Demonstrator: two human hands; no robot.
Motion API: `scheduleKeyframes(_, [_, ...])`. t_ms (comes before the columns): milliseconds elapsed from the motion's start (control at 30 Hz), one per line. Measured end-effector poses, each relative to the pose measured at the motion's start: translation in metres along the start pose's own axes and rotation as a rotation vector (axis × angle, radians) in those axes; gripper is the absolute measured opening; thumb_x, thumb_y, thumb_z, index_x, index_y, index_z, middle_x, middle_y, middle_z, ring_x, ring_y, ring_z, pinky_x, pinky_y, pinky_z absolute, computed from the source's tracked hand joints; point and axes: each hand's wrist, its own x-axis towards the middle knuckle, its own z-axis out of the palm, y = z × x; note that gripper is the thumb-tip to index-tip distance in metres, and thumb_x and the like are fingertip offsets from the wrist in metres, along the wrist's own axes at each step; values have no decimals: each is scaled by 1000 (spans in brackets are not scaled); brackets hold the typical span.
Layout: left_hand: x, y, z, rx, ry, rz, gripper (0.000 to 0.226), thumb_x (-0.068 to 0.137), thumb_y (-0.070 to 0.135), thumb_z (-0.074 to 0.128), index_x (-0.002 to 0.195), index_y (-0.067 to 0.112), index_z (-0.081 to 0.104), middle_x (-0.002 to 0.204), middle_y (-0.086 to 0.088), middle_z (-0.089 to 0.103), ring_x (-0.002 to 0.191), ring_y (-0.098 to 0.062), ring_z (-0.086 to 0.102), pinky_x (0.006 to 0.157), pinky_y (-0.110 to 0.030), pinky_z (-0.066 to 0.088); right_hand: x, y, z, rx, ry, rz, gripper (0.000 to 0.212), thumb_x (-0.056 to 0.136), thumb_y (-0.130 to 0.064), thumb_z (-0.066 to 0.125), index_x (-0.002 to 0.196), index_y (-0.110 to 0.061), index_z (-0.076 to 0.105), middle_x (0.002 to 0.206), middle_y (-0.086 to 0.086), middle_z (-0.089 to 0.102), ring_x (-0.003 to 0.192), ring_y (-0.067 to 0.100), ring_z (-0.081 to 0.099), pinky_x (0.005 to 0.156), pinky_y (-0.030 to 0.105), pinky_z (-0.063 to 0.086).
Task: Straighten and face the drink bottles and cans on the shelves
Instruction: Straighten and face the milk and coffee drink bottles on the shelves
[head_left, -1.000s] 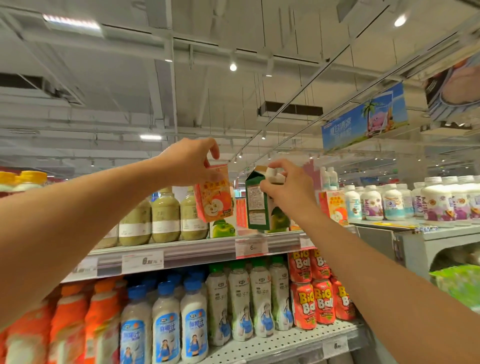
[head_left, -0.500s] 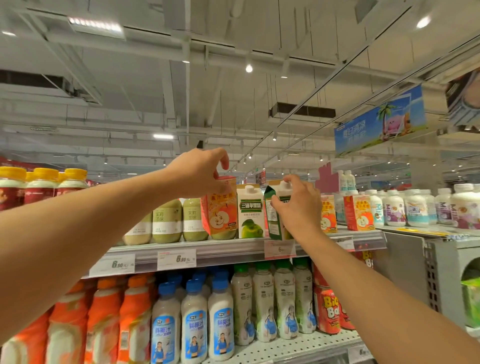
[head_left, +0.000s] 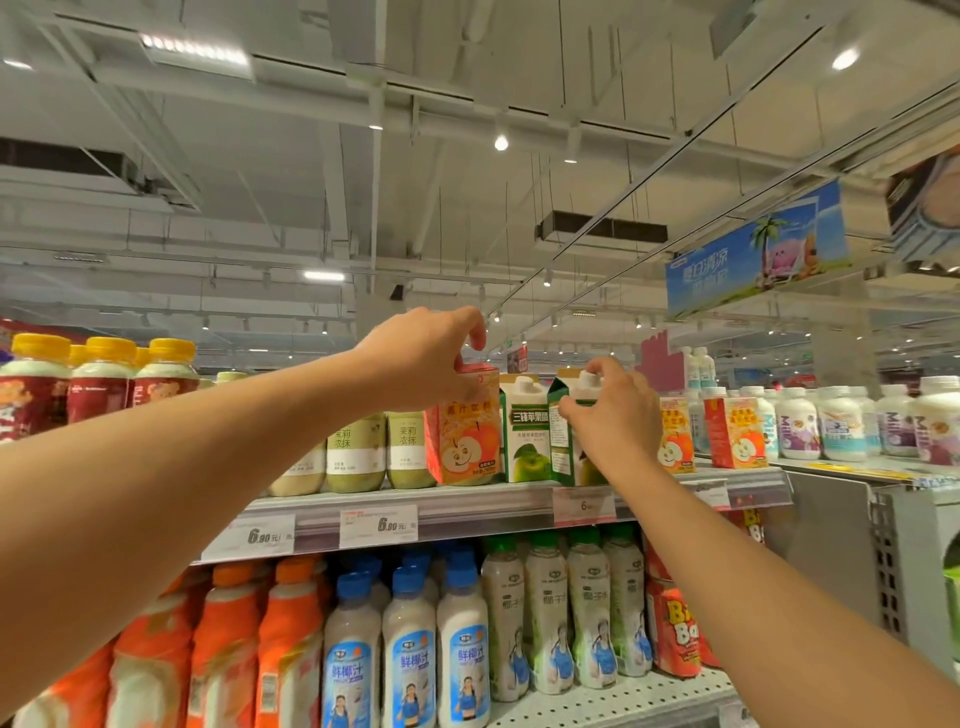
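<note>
Two cartons gripped on the top shelf (head_left: 467, 501), both standing at its front edge. Orange apple carton (head_left: 465, 431) pinched at its top by the left hand (head_left: 421, 364), fingers curled over the upper rim, thumb side against the carton's left face; upright or nearly so, front face with the apple picture turned toward the aisle. Green carton with white cap (head_left: 569, 441) clamped by the right hand (head_left: 615, 415), thumb on its near side panel and fingers wrapped round the far side, carton turned so the side panel shows rather than the front. Between them, touching both, a second green apple carton (head_left: 527, 436) facing out squarely. Just left of the orange carton, a row of pale green tea bottles (head_left: 358, 452); farther left, red bottles with yellow caps (head_left: 101, 379). Right of the right hand, more orange apple cartons (head_left: 735, 431) and then white milk bottles (head_left: 841, 423). Price tags (head_left: 378, 526) along the shelf lip. On the shelf below, orange bottles (head_left: 228, 639), blue-capped coconut bottles (head_left: 410, 644), green-capped bottles (head_left: 545, 613) and red pouches (head_left: 675, 629).
</note>
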Motion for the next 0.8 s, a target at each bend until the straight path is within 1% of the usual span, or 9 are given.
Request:
scheduleKeyframes(167, [-3,-6,4,19,-10,12,51,87,45,76,128,28,50,106,2,72,85,-16,66,76,-38,62,4,3,4,5,4,-18,47,80,-46,73,121,-34,55,113,3,60,105,27,54,77,32,38])
scheduleKeyframes(300, [-3,-8,8,18,-13,21,51,87,44,76,128,28,50,105,2,72,83,-14,65,73,-33,60,5,5,8,-1,7,-17,44,82,-46,71,121,-34,55,114,3,60,106,29,54,77,32,36])
scheduleKeyframes(400, [-1,-6,13,5,-35,13,52,88,44,76,129,28,49,106,2,72,85,-16,66,76,-37,62,6,9,8,-3,-15,-37,45,83,-47,72,122,-35,54,116,3,60,108,28,55,78,32,38])
scheduleKeyframes(467, [3,-4,18,-18,-68,16,54,89,43,74,135,30,48,109,3,71,84,-13,64,70,-30,59,6,12,6,0,-41,-47,46,82,-50,72,122,-36,52,117,1,59,108,26,56,78,32,41])
scheduleKeyframes(533, [11,0,23,-31,-132,31,56,92,41,71,142,29,49,114,2,70,84,-12,61,62,-18,48,5,14,4,1,-53,-53,47,81,-52,72,122,-38,52,118,-1,59,108,25,57,77,32,43])
scheduleKeyframes(567, [16,3,26,-22,-167,44,54,94,41,69,143,26,52,116,1,70,87,-13,62,63,-17,47,6,15,3,-1,-56,-56,48,81,-53,72,122,-39,51,118,-1,58,107,25,57,76,32,43])
scheduleKeyframes(600, [22,7,29,-6,-197,57,50,95,41,67,140,23,56,116,1,71,90,-13,65,66,-19,51,6,15,2,-4,-61,-59,48,82,-53,73,122,-39,51,119,-1,58,107,25,57,76,31,42])
scheduleKeyframes(667, [34,15,34,20,-225,63,41,97,41,65,131,19,65,110,2,73,91,-14,67,75,-25,57,6,13,2,-14,-70,-67,47,82,-52,73,122,-37,52,118,1,58,106,26,57,75,31,40])
scheduleKeyframes(800, [53,26,46,-17,-217,39,39,96,41,67,126,17,67,107,2,73,90,-13,66,74,-23,55,11,12,2,-24,-91,-83,47,85,-50,74,122,-33,51,118,3,59,109,27,55,76,33,42])
